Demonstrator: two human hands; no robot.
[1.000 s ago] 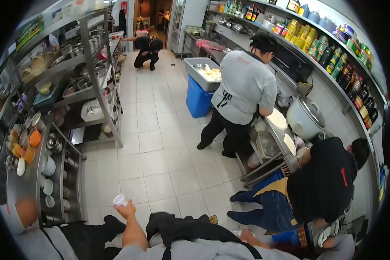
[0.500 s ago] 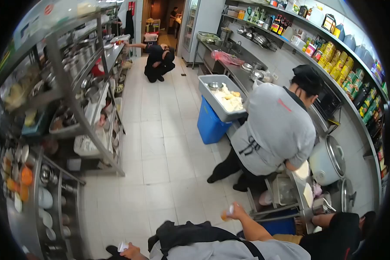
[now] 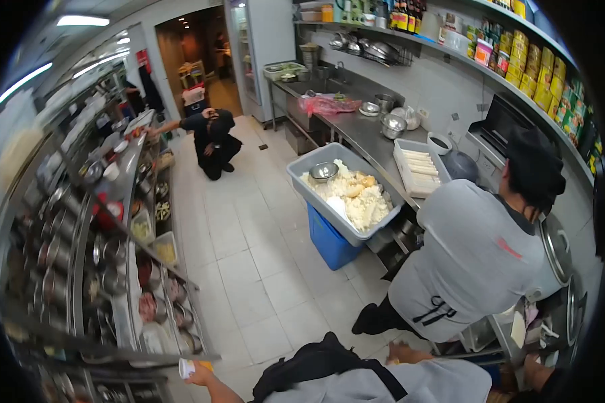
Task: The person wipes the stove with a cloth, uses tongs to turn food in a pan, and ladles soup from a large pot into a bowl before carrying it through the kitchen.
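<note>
Head view: left hand, near left, is closed around a small white cup held up just beside the near end of the metal rack, so the cup is picked up and not yet set down anywhere. Right hand sits low, near the co-worker in grey. I can't tell whether it's spread or pinching, it's too blurred, and the cup's contents and both arms are mostly cut off.

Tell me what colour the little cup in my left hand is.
The cup is white, with an orange bit beside it; the head view shows it best.
</note>
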